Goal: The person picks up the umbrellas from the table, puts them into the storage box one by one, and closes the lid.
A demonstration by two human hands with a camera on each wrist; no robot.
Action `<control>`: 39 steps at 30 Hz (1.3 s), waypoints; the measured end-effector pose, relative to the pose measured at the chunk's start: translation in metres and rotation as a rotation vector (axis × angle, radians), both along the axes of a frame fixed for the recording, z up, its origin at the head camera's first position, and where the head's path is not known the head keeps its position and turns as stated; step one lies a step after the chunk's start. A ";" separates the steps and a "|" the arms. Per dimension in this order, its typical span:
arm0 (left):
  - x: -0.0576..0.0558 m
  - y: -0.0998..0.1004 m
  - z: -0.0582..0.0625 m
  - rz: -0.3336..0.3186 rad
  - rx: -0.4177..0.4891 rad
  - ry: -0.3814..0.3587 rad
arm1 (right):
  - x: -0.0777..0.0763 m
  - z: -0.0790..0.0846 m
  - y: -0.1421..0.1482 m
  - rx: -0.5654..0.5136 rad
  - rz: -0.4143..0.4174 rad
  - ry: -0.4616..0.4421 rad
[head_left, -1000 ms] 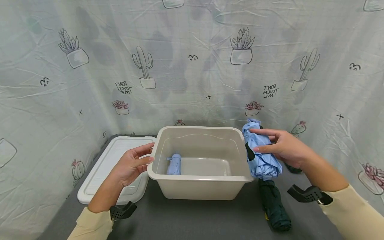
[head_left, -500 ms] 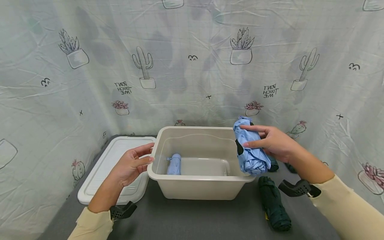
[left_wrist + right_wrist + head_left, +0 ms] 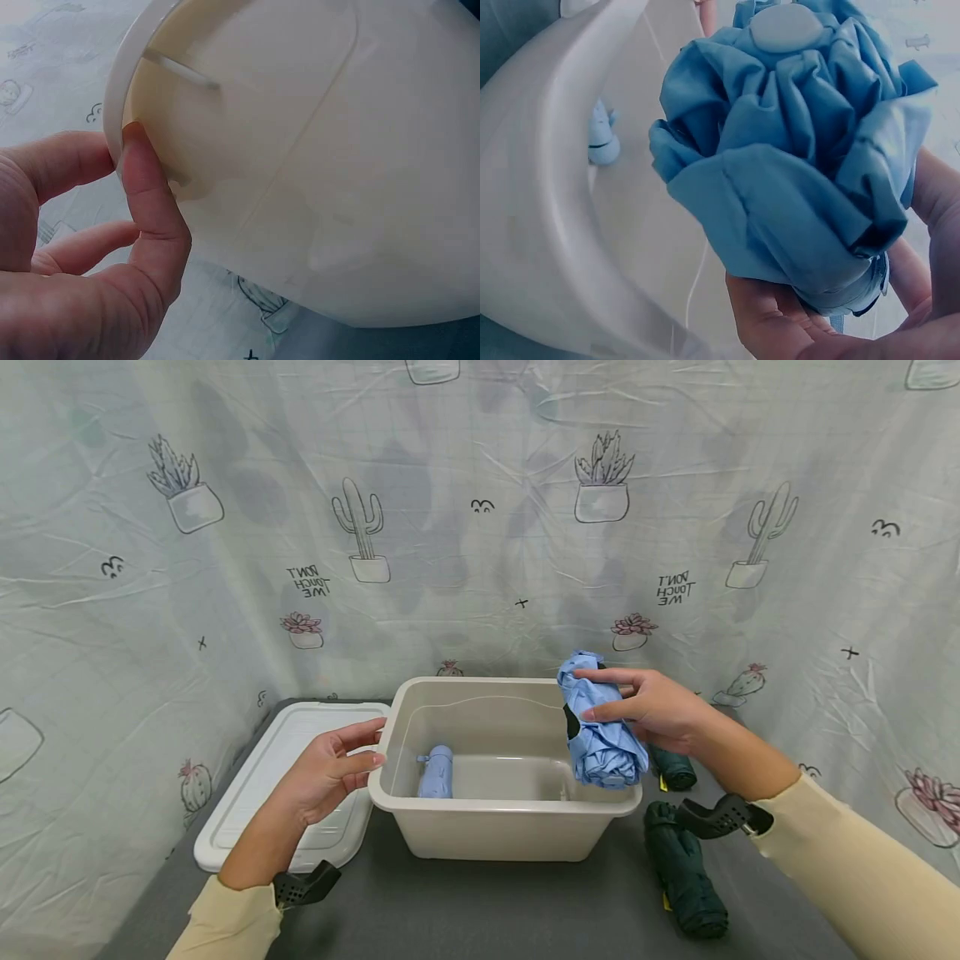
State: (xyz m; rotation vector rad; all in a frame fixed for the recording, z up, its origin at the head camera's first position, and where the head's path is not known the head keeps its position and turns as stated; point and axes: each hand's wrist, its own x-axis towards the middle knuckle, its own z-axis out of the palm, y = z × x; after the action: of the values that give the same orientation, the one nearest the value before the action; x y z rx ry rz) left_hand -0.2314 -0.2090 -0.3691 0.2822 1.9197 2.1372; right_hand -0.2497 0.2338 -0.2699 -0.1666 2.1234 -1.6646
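A beige plastic storage bin [image 3: 491,831] stands in the middle of the table. My left hand [image 3: 330,772] pinches its left rim between thumb and fingers, and the left wrist view shows this rim [image 3: 120,82] close up. My right hand [image 3: 660,710] grips a folded light-blue umbrella [image 3: 603,747] above the bin's right end. Loose blue cloth [image 3: 780,202] bunches around the umbrella's pale end cap [image 3: 786,28] in the right wrist view. Inside the bin, at its left, is a small pale-blue bottle-shaped object [image 3: 437,774].
A white lid [image 3: 292,752] lies left of the bin, partly behind my left hand. On the right are two dark green folded umbrellas, a nearer one [image 3: 686,877] and a farther one [image 3: 675,770] partly hidden by my right arm. A printed curtain [image 3: 480,568] hangs behind.
My right hand has carried the light-blue umbrella leftward, from beside the bin to over its right end, uncovering more of the dark green umbrellas. The left hand stays on the rim.
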 end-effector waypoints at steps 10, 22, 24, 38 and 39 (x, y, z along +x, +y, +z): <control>-0.001 -0.002 -0.004 -0.004 0.005 0.003 | -0.015 -0.006 -0.025 -0.001 0.005 -0.052; 0.000 -0.001 -0.003 -0.008 0.013 -0.002 | -0.028 -0.009 -0.058 0.030 0.023 -0.113; 0.000 -0.001 -0.003 -0.012 0.010 0.001 | -0.030 -0.010 -0.066 0.036 0.024 -0.125; 0.000 -0.002 -0.003 -0.022 -0.003 0.017 | -0.045 -0.023 -0.099 0.083 0.054 -0.192; 0.000 -0.003 -0.002 -0.022 -0.003 0.017 | -0.046 -0.024 -0.101 0.083 0.058 -0.197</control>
State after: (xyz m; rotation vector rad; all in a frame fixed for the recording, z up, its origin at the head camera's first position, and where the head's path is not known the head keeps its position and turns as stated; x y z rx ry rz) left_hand -0.2311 -0.2115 -0.3715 0.3202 1.9198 2.1243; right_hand -0.2952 0.1329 -0.2943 -0.0364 2.0167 -1.4921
